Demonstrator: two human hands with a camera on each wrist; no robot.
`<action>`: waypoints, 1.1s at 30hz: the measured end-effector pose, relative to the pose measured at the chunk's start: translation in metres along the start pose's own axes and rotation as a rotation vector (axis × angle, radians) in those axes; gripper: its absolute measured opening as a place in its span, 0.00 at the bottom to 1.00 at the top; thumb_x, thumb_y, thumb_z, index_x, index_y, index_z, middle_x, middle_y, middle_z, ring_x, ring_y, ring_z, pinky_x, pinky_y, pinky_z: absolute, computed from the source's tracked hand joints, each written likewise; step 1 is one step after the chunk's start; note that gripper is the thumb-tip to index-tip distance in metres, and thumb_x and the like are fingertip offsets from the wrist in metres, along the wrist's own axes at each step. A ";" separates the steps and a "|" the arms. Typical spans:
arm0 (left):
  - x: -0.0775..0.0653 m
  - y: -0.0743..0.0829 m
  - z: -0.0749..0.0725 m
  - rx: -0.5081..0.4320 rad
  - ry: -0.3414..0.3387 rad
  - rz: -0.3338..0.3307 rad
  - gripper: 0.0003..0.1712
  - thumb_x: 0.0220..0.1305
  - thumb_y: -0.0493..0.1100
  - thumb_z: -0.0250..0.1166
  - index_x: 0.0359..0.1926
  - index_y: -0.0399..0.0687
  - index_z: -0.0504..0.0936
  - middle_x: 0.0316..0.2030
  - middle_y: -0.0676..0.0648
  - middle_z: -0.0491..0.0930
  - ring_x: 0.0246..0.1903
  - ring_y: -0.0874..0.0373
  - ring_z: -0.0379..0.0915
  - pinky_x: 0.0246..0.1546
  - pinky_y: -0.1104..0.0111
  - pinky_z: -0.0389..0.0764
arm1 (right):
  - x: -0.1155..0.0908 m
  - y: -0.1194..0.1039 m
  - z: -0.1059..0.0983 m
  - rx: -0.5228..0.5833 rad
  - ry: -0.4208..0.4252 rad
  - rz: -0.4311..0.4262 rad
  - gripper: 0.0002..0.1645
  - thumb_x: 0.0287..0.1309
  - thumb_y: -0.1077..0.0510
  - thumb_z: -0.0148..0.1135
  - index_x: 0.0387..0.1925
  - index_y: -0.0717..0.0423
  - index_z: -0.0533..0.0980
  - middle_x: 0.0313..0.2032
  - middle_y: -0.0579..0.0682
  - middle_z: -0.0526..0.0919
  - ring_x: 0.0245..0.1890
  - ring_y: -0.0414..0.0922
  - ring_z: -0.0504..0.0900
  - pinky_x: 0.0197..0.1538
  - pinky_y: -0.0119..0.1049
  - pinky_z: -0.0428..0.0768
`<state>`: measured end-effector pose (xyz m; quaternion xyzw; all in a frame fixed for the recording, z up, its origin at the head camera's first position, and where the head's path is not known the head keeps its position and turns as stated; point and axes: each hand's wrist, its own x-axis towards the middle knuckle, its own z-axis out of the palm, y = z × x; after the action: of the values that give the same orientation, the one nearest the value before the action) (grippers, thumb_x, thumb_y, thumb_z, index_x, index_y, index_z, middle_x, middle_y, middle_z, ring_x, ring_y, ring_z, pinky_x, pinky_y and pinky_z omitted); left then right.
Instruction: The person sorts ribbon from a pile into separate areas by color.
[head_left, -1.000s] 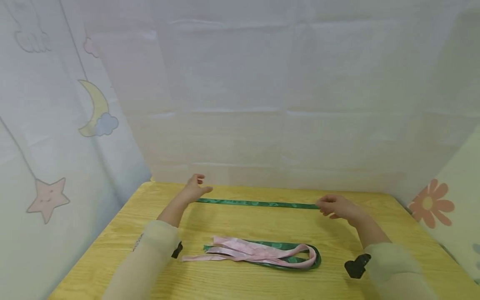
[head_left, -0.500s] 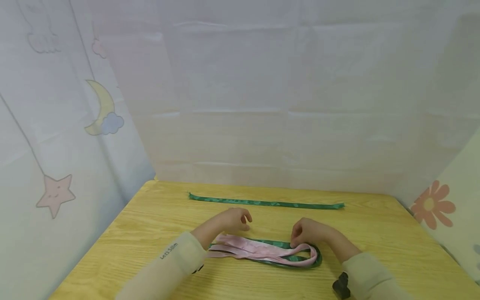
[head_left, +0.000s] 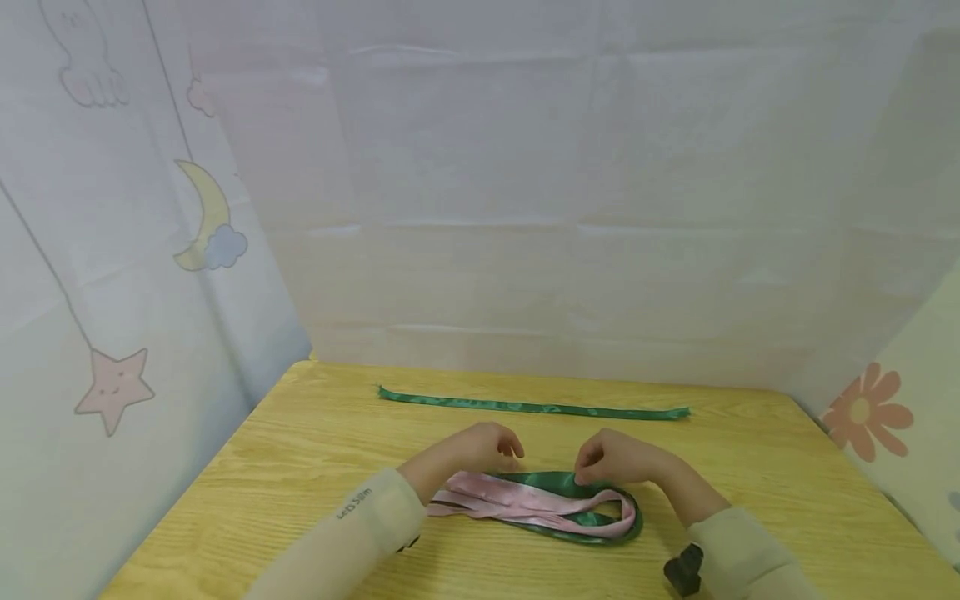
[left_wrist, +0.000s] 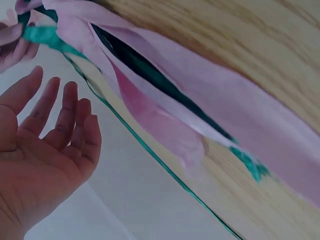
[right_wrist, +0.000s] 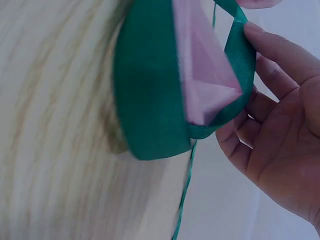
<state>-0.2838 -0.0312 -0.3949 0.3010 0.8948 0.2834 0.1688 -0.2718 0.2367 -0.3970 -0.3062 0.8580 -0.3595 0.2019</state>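
On the table, a folded green ribbon (head_left: 551,481) lies looped together with a folded pink ribbon (head_left: 517,497). My right hand (head_left: 622,458) pinches the far strand of the green loop between thumb and fingers and lifts it slightly; the right wrist view shows the thumb on the green satin (right_wrist: 240,60). Just left of it, my left hand (head_left: 483,447) hovers over the bundle's far side. Its fingers are loosely bent and grip nothing in the left wrist view, where the pink tails (left_wrist: 225,95) and a frayed green end (left_wrist: 247,162) hang beside the palm.
A separate green ribbon (head_left: 487,405) lies stretched straight across the far part of the wooden table (head_left: 300,467). Behind stands a pale sheet wall (head_left: 480,208), with a printed side wall (head_left: 112,250) at the left.
Both hands have left the far green ribbon's ends, which now lie on the table, and come nearer to the bundle. The right hand now pinches and raises the bundled green ribbon.
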 end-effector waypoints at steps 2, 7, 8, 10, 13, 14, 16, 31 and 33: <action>0.002 0.003 0.004 -0.018 -0.023 0.018 0.14 0.60 0.45 0.65 0.46 0.47 0.81 0.36 0.56 0.77 0.36 0.64 0.71 0.38 0.70 0.74 | 0.000 -0.004 -0.002 0.004 -0.002 -0.020 0.07 0.58 0.55 0.62 0.30 0.54 0.82 0.28 0.44 0.81 0.26 0.39 0.75 0.32 0.34 0.75; 0.004 0.009 0.011 -0.030 -0.083 0.037 0.21 0.61 0.49 0.64 0.55 0.51 0.77 0.46 0.54 0.78 0.45 0.62 0.73 0.45 0.67 0.74 | 0.001 -0.013 -0.005 0.020 0.001 -0.048 0.07 0.60 0.53 0.60 0.32 0.50 0.81 0.31 0.44 0.81 0.31 0.42 0.77 0.37 0.36 0.76; 0.004 0.009 0.011 -0.027 -0.086 0.043 0.21 0.61 0.50 0.63 0.54 0.52 0.77 0.46 0.54 0.78 0.46 0.63 0.73 0.45 0.67 0.74 | 0.001 -0.015 -0.005 0.030 -0.001 -0.048 0.07 0.60 0.53 0.60 0.33 0.50 0.81 0.31 0.45 0.81 0.31 0.43 0.78 0.37 0.37 0.76; 0.005 0.008 0.009 -0.050 -0.090 0.068 0.16 0.62 0.51 0.61 0.48 0.49 0.80 0.40 0.54 0.79 0.39 0.64 0.74 0.39 0.69 0.75 | 0.000 -0.018 -0.007 0.059 -0.006 -0.051 0.08 0.61 0.53 0.59 0.34 0.52 0.81 0.33 0.46 0.81 0.32 0.43 0.77 0.37 0.37 0.76; 0.004 0.004 -0.003 -0.099 -0.085 0.113 0.13 0.64 0.50 0.60 0.38 0.46 0.81 0.30 0.53 0.78 0.28 0.65 0.69 0.29 0.71 0.71 | -0.003 -0.022 -0.012 0.076 -0.002 -0.055 0.09 0.60 0.54 0.60 0.35 0.54 0.81 0.33 0.47 0.82 0.32 0.43 0.78 0.37 0.37 0.76; 0.003 0.002 -0.008 -0.116 -0.086 0.124 0.12 0.64 0.50 0.60 0.36 0.47 0.81 0.28 0.52 0.78 0.26 0.64 0.67 0.28 0.71 0.69 | -0.005 -0.023 -0.014 0.075 0.000 -0.055 0.09 0.60 0.54 0.60 0.35 0.55 0.81 0.33 0.47 0.82 0.32 0.43 0.78 0.37 0.37 0.77; -0.001 0.000 -0.021 -0.165 -0.099 0.146 0.14 0.65 0.49 0.58 0.35 0.43 0.82 0.28 0.48 0.78 0.26 0.60 0.66 0.28 0.68 0.68 | -0.009 -0.025 -0.019 0.067 0.006 -0.047 0.09 0.59 0.54 0.61 0.36 0.55 0.81 0.34 0.47 0.82 0.33 0.43 0.78 0.37 0.37 0.77; -0.040 -0.014 -0.102 -0.430 0.241 0.187 0.19 0.68 0.50 0.55 0.37 0.35 0.78 0.27 0.45 0.76 0.34 0.51 0.75 0.42 0.62 0.76 | -0.025 -0.034 -0.040 0.073 -0.007 -0.050 0.08 0.58 0.56 0.62 0.34 0.58 0.82 0.32 0.50 0.83 0.32 0.43 0.79 0.38 0.37 0.77; -0.043 -0.015 -0.111 -0.433 0.323 0.181 0.18 0.68 0.49 0.55 0.36 0.36 0.79 0.28 0.45 0.76 0.35 0.52 0.75 0.41 0.62 0.76 | -0.026 -0.034 -0.040 0.093 -0.015 -0.060 0.09 0.58 0.57 0.62 0.33 0.59 0.81 0.32 0.50 0.82 0.32 0.42 0.78 0.38 0.37 0.77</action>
<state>-0.3100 -0.1132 -0.3120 0.2873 0.7983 0.5261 0.0583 -0.2627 0.2548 -0.3416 -0.3249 0.8293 -0.4026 0.2113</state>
